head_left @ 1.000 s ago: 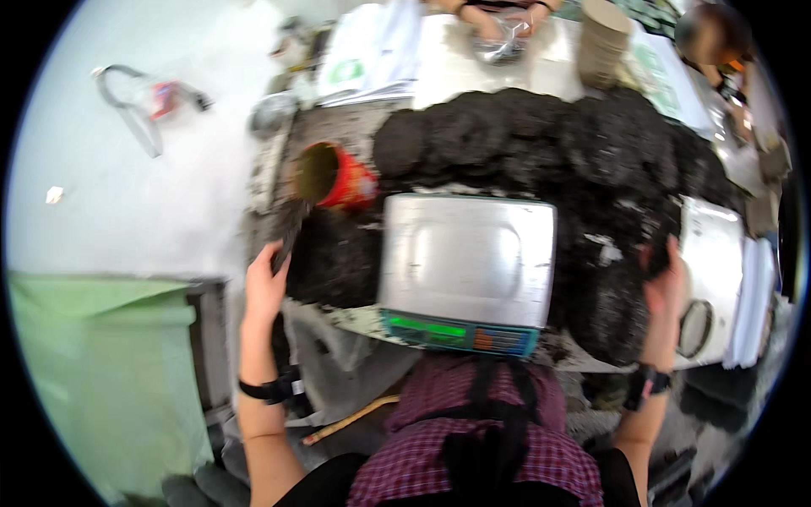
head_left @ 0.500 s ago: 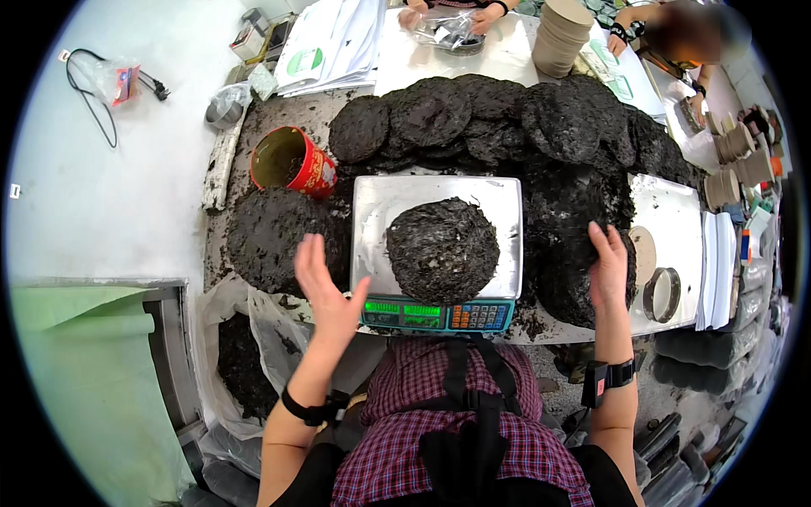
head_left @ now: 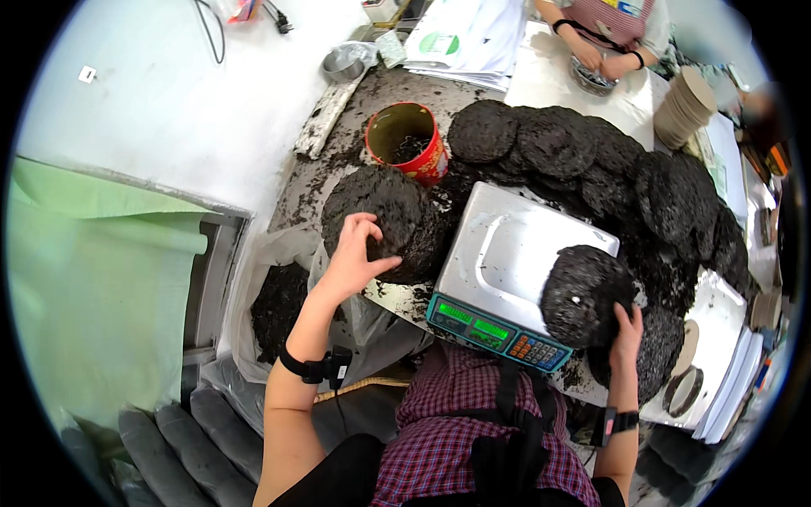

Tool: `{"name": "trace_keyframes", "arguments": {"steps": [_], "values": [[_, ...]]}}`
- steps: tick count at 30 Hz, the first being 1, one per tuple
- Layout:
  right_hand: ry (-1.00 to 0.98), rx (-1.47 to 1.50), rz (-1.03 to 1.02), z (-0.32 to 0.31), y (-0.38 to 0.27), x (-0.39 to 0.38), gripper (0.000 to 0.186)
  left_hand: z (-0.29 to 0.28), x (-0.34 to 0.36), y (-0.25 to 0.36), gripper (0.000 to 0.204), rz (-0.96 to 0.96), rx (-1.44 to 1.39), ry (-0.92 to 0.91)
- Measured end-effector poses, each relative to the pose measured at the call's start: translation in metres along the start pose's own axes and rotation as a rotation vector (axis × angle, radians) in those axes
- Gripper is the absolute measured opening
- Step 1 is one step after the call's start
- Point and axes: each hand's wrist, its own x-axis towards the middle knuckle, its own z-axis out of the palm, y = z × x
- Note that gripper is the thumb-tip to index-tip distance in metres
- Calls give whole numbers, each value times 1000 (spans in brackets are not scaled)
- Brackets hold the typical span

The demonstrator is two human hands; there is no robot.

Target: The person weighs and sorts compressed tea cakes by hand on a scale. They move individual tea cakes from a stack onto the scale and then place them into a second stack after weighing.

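A round, dark, flaky cake that looks like dried seaweed (head_left: 583, 296) is at the right end of the steel-topped scale (head_left: 507, 245), partly over its keypad side. My right hand (head_left: 627, 336) grips its right edge, fingers partly hidden by the cake. My left hand (head_left: 359, 253) is over another dark cake pile (head_left: 380, 207) left of the scale. Its thumb and fingers are apart, and the fingertips seem to touch the pile's surface. Green digits glow on the scale's front panel.
A red tin (head_left: 405, 144) stands behind the left pile. Overlapping dark cakes (head_left: 557, 144) line the back, and more (head_left: 655, 355) lie at right near a metal ring (head_left: 683, 390). A plastic bag of dark flakes (head_left: 283, 313) sits at lower left. A co-worker's hands (head_left: 604, 61) handle a bowl.
My right hand has taken hold of the cake and shifted it from the middle of the scale to its right end. My left hand has reached onto the left pile. The view has turned leftward.
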Motion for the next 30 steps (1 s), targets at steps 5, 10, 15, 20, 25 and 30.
{"name": "trace_keyframes", "arguments": {"steps": [5, 10, 15, 20, 25, 30], "values": [[152, 198, 52, -10, -43, -10, 58, -20, 10, 28, 38, 22, 165, 545], [120, 273, 15, -24, -59, -14, 56, 13, -2, 16, 44, -5, 317, 125], [95, 478, 51, -64, -94, -45, 52, 7, -1, -9, 45, 96, 191, -171], [106, 351, -19, -45, -84, -56, 51, -20, 5, -17, 15, -86, -194, 372], [-4, 375, 11, 60, -59, -49, 56, -4, 10, 70, 38, 260, 24, 684], [60, 319, 7, 68, -94, -63, 45, 128, -7, 115, 58, 700, 126, 77]]}}
